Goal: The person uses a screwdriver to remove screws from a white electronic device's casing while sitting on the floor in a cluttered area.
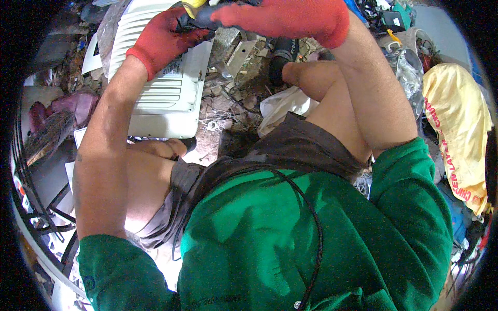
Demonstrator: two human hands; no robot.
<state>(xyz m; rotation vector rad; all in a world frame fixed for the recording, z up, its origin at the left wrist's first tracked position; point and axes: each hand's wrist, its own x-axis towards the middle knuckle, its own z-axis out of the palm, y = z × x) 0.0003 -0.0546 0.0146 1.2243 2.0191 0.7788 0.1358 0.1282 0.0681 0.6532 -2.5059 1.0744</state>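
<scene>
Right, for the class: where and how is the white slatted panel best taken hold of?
The white slatted panel is probably best held by the lower stretch of its right edge, coming from the right. That edge runs nearly straight and uncovered, with rubble beside it, whereas the left forearm crosses in front of its left side.

Your left glove point(168, 37), right glove point(290, 19): red, blackish-tipped. Object point(193, 7) between them: yellow. Casing point(155, 124): off-white, striped with slats. Your shirt point(270, 243): green. Your shorts point(282, 145): dark grey-brown. Your cord point(317, 230): black. Sack point(456, 116): pale yellow, red lettering.
</scene>
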